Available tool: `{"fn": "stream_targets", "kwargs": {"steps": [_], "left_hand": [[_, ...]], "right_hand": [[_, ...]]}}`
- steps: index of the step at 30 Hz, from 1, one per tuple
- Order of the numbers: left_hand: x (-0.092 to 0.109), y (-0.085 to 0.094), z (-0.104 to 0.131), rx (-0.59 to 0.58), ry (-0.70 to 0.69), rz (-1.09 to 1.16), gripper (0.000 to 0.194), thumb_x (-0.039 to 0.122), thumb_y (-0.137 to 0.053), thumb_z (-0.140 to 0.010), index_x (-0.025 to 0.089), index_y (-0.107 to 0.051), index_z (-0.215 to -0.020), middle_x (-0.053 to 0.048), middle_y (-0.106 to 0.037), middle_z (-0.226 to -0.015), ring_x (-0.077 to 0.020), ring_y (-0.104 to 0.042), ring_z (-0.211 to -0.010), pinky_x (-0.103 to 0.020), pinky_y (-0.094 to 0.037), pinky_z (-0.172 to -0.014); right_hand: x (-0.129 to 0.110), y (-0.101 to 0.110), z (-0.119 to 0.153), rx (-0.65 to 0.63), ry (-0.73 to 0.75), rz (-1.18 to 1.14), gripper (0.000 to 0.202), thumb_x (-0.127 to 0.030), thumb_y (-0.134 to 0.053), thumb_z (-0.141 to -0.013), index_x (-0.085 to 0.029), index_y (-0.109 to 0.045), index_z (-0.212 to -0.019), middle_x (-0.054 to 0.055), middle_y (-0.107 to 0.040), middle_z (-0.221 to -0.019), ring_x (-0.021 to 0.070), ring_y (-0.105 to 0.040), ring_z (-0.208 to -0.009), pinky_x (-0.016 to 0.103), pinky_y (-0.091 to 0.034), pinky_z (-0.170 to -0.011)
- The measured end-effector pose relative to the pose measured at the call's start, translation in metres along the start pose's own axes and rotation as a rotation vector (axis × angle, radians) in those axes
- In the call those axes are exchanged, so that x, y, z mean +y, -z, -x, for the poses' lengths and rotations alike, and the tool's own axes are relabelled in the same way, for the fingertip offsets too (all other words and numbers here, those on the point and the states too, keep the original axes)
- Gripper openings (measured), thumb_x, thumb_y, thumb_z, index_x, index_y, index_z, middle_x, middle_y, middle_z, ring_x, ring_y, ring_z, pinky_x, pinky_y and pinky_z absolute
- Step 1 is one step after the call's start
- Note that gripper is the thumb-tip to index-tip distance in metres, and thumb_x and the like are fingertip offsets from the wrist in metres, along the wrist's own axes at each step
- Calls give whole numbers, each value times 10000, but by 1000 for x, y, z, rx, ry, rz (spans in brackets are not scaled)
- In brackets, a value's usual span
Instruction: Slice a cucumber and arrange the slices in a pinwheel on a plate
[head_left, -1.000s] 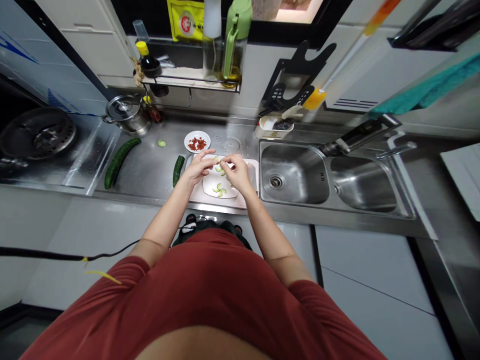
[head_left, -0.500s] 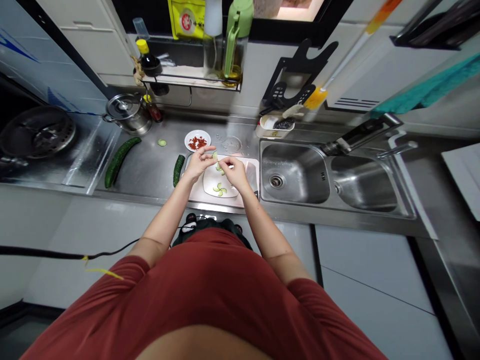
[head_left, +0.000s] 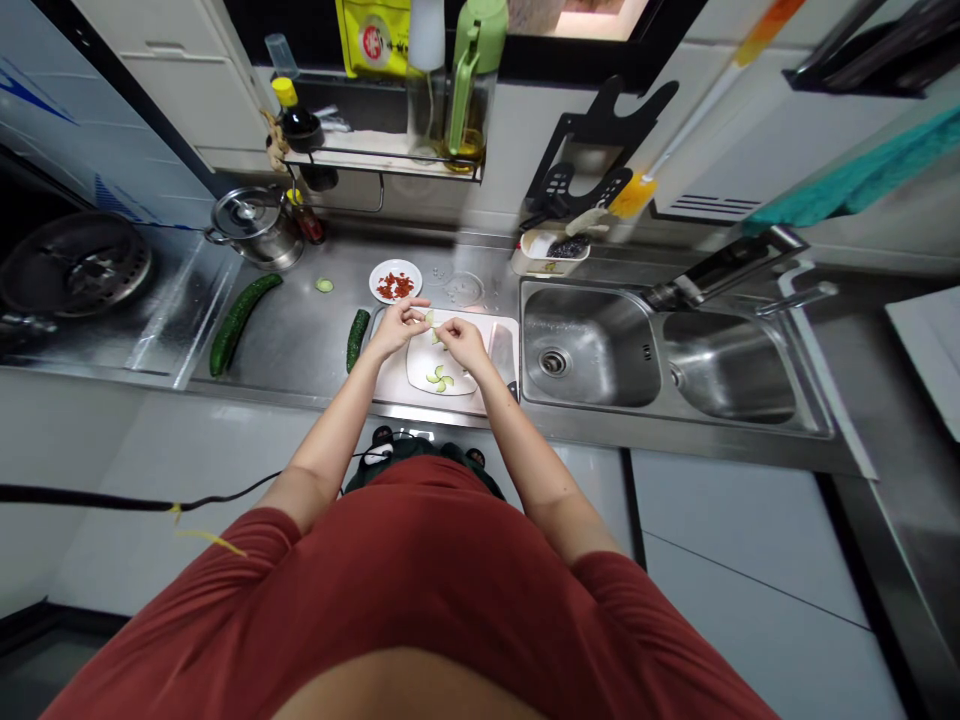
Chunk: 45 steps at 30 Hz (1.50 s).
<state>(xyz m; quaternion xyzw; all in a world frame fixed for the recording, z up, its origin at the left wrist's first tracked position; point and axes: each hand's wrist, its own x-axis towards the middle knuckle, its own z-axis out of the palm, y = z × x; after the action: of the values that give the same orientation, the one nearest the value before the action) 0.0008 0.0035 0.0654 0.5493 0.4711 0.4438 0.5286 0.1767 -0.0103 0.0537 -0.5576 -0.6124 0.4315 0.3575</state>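
Observation:
My left hand (head_left: 399, 328) pinches a thin pale-green cucumber slice (head_left: 430, 317) above the white plate (head_left: 418, 375). Close beside it, my right hand (head_left: 463, 340) has its thumb and fingertips pressed together at the lower edge of that slice; whether a separate piece is between them is too small to make out. Cucumber slices (head_left: 439, 379) lie in a fanned, flower-like pattern near the plate's front, and more slices are partly hidden under my hands. The plate rests on a pale pink cutting board (head_left: 390, 385), with a knife (head_left: 502, 345) at its right side.
Left of the board lie a cut cucumber piece (head_left: 357, 341), a whole cucumber (head_left: 238, 325) and a cucumber end (head_left: 324, 285). Behind stands a small dish (head_left: 381, 268) of chopped red pieces. A double sink (head_left: 592, 395) is at right, a lidded pot (head_left: 251, 225) at back left.
Both hands have shifted very slightly, the right one a little down and left. The slice stays between the fingertips, and the things on the counter have not moved.

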Motion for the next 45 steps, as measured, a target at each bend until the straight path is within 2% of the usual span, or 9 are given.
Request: {"fn": "stream_targets", "kwargs": {"steps": [4, 8, 12, 18, 28, 37, 45], "left_hand": [[-29, 6, -7, -32, -4, -157, 482, 236, -745, -620, 149, -629, -1080, 25, -614, -704, -60, -468, -552, -190, -359, -561], [-55, 9, -10, -42, 29, -313, 449, 223, -733, -616, 161, -649, -1052, 27, -603, -701, -85, -513, -597, -198, -392, -604], [-69, 10, -7, -78, 70, -488, 413, 215, -673, -654, 169, -655, -1064, 25, -622, -728, -96, -527, -605, -213, -410, -629], [-64, 6, 2, -114, 64, -761, 393, 199, -616, -696, 195, -668, -1085, -6, -675, -795, -141, -580, -690, -244, -418, -674], [-60, -2, 6, -158, 84, -974, 372, 191, -602, -750, 208, -672, -1115, -49, -697, -870, -204, -608, -840, -283, -433, -744], [-60, -1, 11, -203, -13, -1119, 366, 249, -566, -815, 255, -691, -1159, -93, -625, -1009, -246, -519, -1002, -337, -430, -842], [-55, 0, 15, -230, -37, -1190, 326, 295, -547, -843, 245, -719, -1115, -119, -579, -1040, -281, -467, -1062, -374, -420, -876]], "right_hand": [[19, -13, -5, -41, -37, 102, 141, -316, -582, -758, -188, -637, -737, -16, -647, -715, 140, -580, -693, 244, -442, -693], [35, -26, -7, -94, -101, 239, 121, -257, -573, -777, -181, -665, -754, -4, -669, -742, 138, -587, -718, 224, -431, -693], [44, -37, -6, -150, -137, 358, 143, -229, -555, -815, -174, -687, -803, 16, -697, -807, 133, -604, -730, 205, -423, -678], [46, -45, -2, -207, -168, 498, 184, -266, -537, -860, -171, -694, -845, 52, -717, -865, 156, -633, -788, 207, -418, -674], [37, -47, 3, -237, -215, 680, 259, -296, -478, -921, -172, -700, -970, 112, -707, -992, 205, -646, -902, 246, -431, -707], [29, -50, 14, -165, -89, 837, 254, -266, -458, -933, -175, -643, -1082, 128, -650, -1091, 251, -562, -1032, 328, -407, -829], [32, -49, 21, -215, -47, 835, 264, -282, -403, -962, -192, -613, -1094, 122, -603, -1144, 267, -492, -1066, 377, -351, -895]]}}
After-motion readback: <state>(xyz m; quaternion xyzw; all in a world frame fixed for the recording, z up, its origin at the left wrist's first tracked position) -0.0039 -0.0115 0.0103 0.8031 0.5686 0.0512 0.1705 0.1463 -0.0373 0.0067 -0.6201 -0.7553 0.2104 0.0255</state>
